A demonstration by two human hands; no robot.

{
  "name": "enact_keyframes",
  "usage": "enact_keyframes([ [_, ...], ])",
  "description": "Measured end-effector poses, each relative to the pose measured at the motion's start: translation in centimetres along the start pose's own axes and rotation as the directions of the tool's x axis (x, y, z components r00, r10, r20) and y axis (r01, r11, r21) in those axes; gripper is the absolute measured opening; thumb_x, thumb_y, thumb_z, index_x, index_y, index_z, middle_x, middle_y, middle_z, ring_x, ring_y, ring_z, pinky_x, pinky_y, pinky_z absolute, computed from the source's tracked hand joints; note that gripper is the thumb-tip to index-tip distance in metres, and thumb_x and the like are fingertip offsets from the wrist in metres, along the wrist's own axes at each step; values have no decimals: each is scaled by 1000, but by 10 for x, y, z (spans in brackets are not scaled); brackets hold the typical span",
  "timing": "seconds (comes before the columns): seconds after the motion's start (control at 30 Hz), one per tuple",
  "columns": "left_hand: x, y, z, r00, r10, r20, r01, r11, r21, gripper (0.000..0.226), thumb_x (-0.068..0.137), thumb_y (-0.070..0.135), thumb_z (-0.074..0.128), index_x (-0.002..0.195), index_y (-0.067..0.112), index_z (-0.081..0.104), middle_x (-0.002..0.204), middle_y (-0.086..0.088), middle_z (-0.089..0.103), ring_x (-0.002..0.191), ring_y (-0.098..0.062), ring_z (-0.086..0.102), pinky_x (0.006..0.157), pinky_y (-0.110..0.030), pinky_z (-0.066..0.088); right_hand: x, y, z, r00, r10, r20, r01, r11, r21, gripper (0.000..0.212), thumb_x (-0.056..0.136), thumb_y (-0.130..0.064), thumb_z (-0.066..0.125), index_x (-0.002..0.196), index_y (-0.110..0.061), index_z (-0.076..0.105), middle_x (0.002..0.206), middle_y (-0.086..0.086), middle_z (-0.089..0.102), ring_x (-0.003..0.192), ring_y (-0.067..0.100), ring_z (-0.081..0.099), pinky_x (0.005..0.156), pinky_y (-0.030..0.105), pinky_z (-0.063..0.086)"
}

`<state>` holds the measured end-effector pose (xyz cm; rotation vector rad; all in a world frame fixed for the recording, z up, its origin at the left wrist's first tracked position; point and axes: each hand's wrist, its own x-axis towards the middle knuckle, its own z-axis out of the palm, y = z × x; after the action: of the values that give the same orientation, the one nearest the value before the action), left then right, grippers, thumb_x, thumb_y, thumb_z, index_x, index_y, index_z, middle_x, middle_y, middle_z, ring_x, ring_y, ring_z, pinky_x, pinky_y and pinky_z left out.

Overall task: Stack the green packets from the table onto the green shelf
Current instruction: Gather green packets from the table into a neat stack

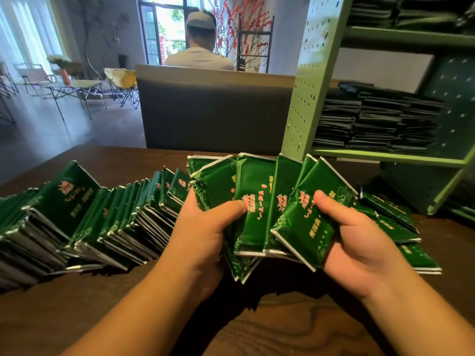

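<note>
Head view: both hands, left [205,227] and right [359,237], grip a fanned bunch of green packets [257,201] above the table [257,330].

Café or tea shop, stocked green shelf [318,80], booth seat [213,111], folding chairs [123,83]

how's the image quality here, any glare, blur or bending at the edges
Head view: the windows at the back are blown out white; the shelf upright leans from wide-angle bending; the stacked packets inside it sit in dark shadow; the fanned packets held by the left hand and right hand are sharp, with soft sheen.
</note>
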<state>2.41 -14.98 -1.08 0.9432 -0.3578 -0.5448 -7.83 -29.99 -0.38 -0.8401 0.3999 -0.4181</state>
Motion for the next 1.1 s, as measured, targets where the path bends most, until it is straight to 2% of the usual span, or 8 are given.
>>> enact_keyframes([
  [0.17, 0, -4, -2, 978, 181, -101, -140, 935, 326, 41, 86, -1, 71, 108, 32, 64, 98, 0, 77, 91, -22, 76, 78, -47, 62, -2, -3, 2, 969, -239, -61, 233, 969, -87, 32, 76, -12, 65, 106, -4, 71, 104, 21, 76, 95, 34, 75, 76, 51, 62],
  [0.37, -5, -6, 0, 947, 321, 4, -278, 814, 510, 53, 86, -4, 68, 110, 42, 57, 98, 21, 71, 88, 1, 71, 71, -21, 60, -12, 4, 11, 890, -452, -55, 423, 867, -264, 17, 71, -12, 70, 86, -9, 76, 96, 21, 77, 91, 34, 76, 80, 53, 61],
  [0.43, -4, -8, 0, 950, 310, 28, -283, 822, 493, 54, 86, -3, 69, 110, 43, 57, 101, 19, 72, 92, -2, 72, 73, -23, 61, -16, 8, 16, 917, -398, 16, 392, 896, -210, 18, 72, -8, 67, 87, -9, 77, 96, 22, 76, 90, 35, 76, 74, 49, 63],
  [0.53, -3, -12, -1, 983, 176, 57, -184, 905, 384, 46, 85, 4, 78, 112, 38, 63, 106, 4, 77, 99, -20, 75, 82, -47, 62, -19, 11, 18, 959, -259, 111, 271, 956, -114, 22, 73, -6, 63, 92, -6, 73, 93, 23, 76, 85, 34, 76, 64, 44, 63],
  [0.63, -2, -13, -1, 996, 44, 79, -64, 958, 279, 44, 79, 16, 84, 116, 33, 65, 112, -6, 76, 103, -31, 74, 88, -56, 58, -16, 7, 14, 973, -182, 138, 191, 980, -57, 21, 73, -7, 60, 81, -9, 79, 96, 24, 76, 84, 35, 76, 63, 46, 63],
  [0.8, -2, -10, -3, 988, -9, 152, -10, 993, 121, 57, 71, 13, 85, 122, 15, 59, 108, -13, 77, 97, -30, 76, 71, -33, 62, -15, 0, 11, 979, -110, 170, 112, 994, -4, 29, 60, -15, 72, 86, -6, 82, 102, 27, 74, 88, 38, 76, 62, 44, 62],
  [0.97, 2, -11, -7, 990, -35, 135, 27, 998, 60, 60, 68, 6, 73, 126, 2, 57, 104, -23, 75, 85, -35, 76, 63, -37, 60, -8, 1, 6, 991, -57, 119, 46, 995, 93, 74, 54, -13, 84, 120, 12, 65, 117, 34, 68, 103, 45, 71, 70, 52, 61],
  [1.1, 5, -8, -9, 994, -47, 97, 45, 999, 19, 64, 66, 8, 70, 128, 1, 56, 98, -22, 74, 78, -34, 74, 58, -37, 58, -6, -3, 4, 996, -64, 57, 57, 992, 117, 63, 50, -12, 81, 109, 10, 70, 107, 29, 72, 95, 39, 75, 65, 50, 62],
])
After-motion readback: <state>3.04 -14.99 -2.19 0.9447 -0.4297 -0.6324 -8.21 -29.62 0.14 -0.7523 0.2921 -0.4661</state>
